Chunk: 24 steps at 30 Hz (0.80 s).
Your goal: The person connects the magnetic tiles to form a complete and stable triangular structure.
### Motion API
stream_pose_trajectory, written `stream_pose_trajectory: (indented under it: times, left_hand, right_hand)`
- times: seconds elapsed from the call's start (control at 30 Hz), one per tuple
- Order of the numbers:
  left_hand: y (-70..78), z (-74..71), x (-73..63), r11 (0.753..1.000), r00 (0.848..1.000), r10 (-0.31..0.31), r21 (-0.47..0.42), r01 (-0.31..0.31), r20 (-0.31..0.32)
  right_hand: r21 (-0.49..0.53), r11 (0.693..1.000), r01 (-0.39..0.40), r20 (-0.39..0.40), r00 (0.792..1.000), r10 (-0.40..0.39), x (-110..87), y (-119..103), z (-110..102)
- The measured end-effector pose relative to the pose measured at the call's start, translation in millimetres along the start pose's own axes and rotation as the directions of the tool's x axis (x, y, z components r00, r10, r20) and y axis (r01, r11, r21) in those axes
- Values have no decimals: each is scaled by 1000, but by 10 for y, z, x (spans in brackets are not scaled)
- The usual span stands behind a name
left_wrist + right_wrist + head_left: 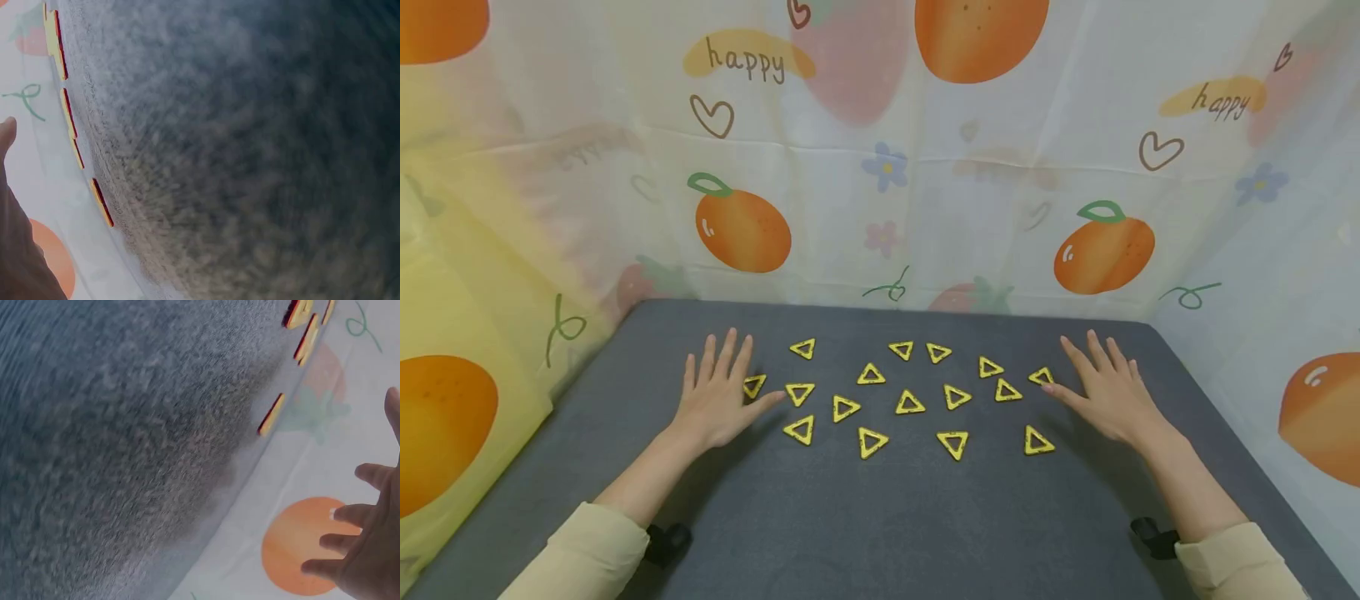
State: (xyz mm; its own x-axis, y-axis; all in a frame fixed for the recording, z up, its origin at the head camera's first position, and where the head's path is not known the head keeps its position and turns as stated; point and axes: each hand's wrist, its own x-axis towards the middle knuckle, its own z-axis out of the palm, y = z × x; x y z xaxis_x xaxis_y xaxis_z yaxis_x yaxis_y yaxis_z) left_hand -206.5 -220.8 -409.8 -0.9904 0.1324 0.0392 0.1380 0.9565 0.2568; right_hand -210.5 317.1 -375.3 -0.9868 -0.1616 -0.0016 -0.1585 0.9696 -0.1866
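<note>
On a grey table (pixel 880 525) lie hollow yellow triangles (pixel 910 409), left fingers (pixel 726 356) and right fingers (pixel 1099 353) spread.

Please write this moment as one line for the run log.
left hand: spread, empty | right hand: spread, empty | yellow triangles: scattered, mostly between hands | surface: dark table

Cluster: sixteen flat yellow hollow triangles (pixel 910 411) lying low, with narrow gaps between many; the air above them is free.
Near side of cluster: broad open stretch of the dark grey desk (pixel 895 525), passable between the forearms.
Left of cluster: left hand (pixel 718 400), fingers spread, blocks the side.
Right of cluster: right hand (pixel 1112 396), likewise spread, blocks that side.
Beyond cluster: thin desk strip, then upright fruit-printed white cloth (pixel 820 167) as a barrier.
</note>
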Motion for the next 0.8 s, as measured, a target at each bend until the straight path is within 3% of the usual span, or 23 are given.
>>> stream_pose_trajectory:
  times: [0.37, 0.53, 0.67, 0.8]
  left_hand:
    - [151, 30, 60, 990, 992, 105, -87, -112, -71]
    - [320, 55, 54, 976, 993, 111, -187, -115, -31]
    - [474, 86, 36, 950, 991, 136, -281, -134, -10]
    - [639, 136, 7, 908, 981, 192, -376, -185, -21]
  right_hand:
    - [108, 991, 83, -94, 993, -73, -5, -192, -5]
    - [210, 968, 135, -137, 985, -108, 5, -297, 30]
    - [260, 949, 176, -129, 981, -146, 24, -410, 74]
    - [317, 928, 197, -101, 980, -174, 30, -533, 116]
